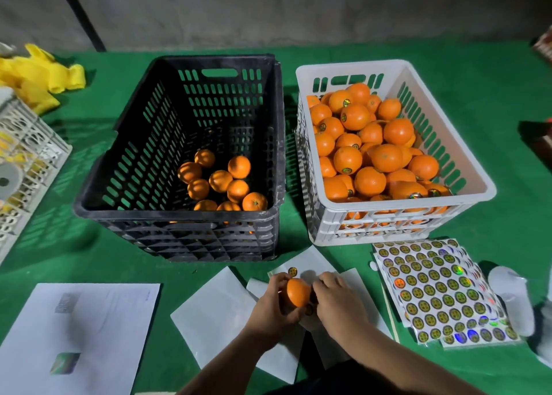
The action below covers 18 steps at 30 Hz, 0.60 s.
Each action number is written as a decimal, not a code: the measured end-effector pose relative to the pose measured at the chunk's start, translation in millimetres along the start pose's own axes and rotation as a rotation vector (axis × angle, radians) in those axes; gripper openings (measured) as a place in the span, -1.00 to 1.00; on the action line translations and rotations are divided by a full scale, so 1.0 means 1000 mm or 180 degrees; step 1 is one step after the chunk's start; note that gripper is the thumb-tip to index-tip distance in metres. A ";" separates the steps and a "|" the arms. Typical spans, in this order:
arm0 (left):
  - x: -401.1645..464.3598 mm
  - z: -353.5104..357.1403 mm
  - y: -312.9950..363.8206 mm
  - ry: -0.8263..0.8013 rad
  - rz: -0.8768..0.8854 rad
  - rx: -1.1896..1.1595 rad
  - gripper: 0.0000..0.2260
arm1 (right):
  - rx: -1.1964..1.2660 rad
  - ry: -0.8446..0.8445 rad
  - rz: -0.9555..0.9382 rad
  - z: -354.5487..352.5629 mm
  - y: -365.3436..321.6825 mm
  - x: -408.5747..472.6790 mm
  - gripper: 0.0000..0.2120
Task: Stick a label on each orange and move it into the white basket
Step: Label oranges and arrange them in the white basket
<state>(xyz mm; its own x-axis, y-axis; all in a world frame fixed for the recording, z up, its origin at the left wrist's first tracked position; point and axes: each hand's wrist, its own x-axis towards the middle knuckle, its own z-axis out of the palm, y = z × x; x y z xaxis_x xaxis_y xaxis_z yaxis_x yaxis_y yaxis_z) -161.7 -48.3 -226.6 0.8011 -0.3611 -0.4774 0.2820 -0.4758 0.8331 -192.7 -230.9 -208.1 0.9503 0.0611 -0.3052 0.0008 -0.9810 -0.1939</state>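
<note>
My left hand (273, 303) grips one orange (297, 291) just above the white backing papers near the front of the table. My right hand (336, 297) touches the orange's right side with curled fingers; a label between them cannot be made out. One round label (292, 271) lies on the paper just behind the orange. The white basket (466, 158) at the right is heaped with labelled oranges (370, 147). The black crate (128, 167) at the left holds several unlabelled oranges (222, 182). Sheets of round labels (439, 290) lie to the right of my hands.
Empty backing sheets (215, 308) and a printed paper (80, 332) lie on the green cloth at the front left. A white lattice crate (27, 156) and yellow bags (38, 78) sit at the far left. A white bottle-like object (513, 296) lies at the right edge.
</note>
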 end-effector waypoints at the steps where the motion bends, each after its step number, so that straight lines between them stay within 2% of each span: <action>1: 0.000 0.000 0.000 -0.0003 0.0014 -0.0001 -0.36 | 0.0029 0.0042 0.0025 0.000 -0.001 -0.001 -0.59; 3: 0.000 0.000 0.001 -0.0003 0.0019 -0.0047 -0.37 | 0.0079 0.0099 0.0115 0.001 -0.003 -0.002 -0.56; 8: -0.001 -0.001 0.003 0.0030 0.0033 -0.0191 -0.39 | -0.0065 0.0119 0.0163 0.001 -0.005 0.000 -0.79; 12: -0.001 -0.002 0.004 0.0075 0.0109 -0.0259 -0.39 | -0.0139 0.0111 0.0120 0.005 -0.004 0.001 -0.84; 18: -0.001 -0.004 0.002 -0.0030 0.0084 -0.0445 -0.40 | 0.0604 0.0316 0.0322 0.015 0.008 0.002 -0.83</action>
<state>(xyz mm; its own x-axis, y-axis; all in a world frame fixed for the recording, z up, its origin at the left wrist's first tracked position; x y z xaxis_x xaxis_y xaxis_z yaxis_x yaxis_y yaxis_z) -159.2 -46.0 -223.2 0.8044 -0.3799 -0.4567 0.3322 -0.3497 0.8760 -195.9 -235.6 -224.5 0.9686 -0.0632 -0.2406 -0.1455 -0.9285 -0.3418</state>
